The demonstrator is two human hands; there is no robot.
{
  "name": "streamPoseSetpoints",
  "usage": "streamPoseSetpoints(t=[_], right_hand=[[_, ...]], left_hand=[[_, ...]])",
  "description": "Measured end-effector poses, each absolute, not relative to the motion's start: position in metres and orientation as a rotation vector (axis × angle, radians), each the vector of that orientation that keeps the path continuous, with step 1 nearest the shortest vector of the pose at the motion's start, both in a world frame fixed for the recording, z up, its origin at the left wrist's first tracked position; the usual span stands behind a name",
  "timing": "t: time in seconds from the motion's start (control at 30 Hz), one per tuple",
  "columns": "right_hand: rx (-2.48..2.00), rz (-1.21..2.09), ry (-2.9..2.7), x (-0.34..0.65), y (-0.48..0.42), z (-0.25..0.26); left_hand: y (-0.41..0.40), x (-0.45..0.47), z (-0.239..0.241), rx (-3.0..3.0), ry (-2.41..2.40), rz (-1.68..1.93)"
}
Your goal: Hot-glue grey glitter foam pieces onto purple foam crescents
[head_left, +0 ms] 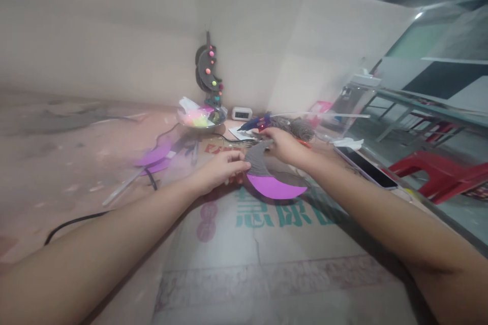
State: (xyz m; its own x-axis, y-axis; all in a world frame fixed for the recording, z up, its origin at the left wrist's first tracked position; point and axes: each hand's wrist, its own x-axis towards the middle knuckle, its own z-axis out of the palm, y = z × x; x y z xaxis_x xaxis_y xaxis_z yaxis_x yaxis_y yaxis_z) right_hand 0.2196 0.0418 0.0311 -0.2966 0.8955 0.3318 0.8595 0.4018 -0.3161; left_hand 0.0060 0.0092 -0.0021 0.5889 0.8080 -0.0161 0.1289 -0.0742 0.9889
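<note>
"So, saw the half-covered crescent point(267, 183) where?"

"Between both hands, over the printed sheet point(285, 238) on the bench point(95, 172); could not tell whether touching it. Showed grey wrapping point(256, 158) from nine to eleven o'clock, bare purple from eight round to four."

"And held how?"

"With the left hand point(224, 170), pinched nearly closed, thumb against fingers, on the edge at nine o'clock. With the right hand point(284, 146), bent the fingers in close at the upper tip, towards eleven. Could not tell, through the blur, the gap in that grip, or any strand caught in it."

"Looked like winding yarn?"

"Probably. Seemed best, then, to pinch lightly beside the wrapped part, lay each turn snug against its neighbour, and pull evenly, without buckling the purple."

"Risked what, out at the tip?"

"Slipping turns, most likely, on so narrow a point. Called for gentler tension there, and for care around the glue gun point(256, 124) at twelve o'clock. Showed a red light, so perhaps hot. Lay just left of the grey yarn point(301, 129) at one."
</note>
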Motion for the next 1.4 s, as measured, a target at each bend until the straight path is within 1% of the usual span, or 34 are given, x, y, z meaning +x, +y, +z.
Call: streamPoseSetpoints(t=[0.1,0.13,0.2,0.23,0.43,0.6,0.83,1.07,1.4], right_hand=[[-1.502,0.009,-1.996,0.245,0.034,0.051],[-1.491,0.05,-1.921,0.252,0.03,0.056],[-1.479,0.26,-1.84,0.259,0.014,0.059],[-1.467,0.297,-1.829,0.26,0.005,0.058],[-1.25,-0.119,-2.261,0.238,-0.053,0.028],[-1.163,-0.286,-2.472,0.236,-0.059,0.009],[-1.034,-0.49,-2.633,0.247,-0.052,0.003],[-1.116,-0.5,-2.508,0.239,-0.054,0.002],[-1.128,-0.506,-2.619,0.234,-0.052,0.002]], left_hand=[[0.01,0.005,-0.005,1.575,0.848,0.728],[0.01,0.005,-0.006,1.574,0.862,0.747],[0.011,0.005,-0.008,1.573,0.883,0.777],[0.011,0.005,-0.008,1.574,0.891,0.788],[0.011,0.007,-0.008,1.574,0.909,0.818],[0.014,0.006,-0.009,1.535,0.919,0.765],[0.014,0.007,-0.01,1.433,0.893,0.756],[0.014,0.008,-0.009,1.407,0.866,0.754],[0.013,0.01,-0.009,1.374,0.855,0.76]])
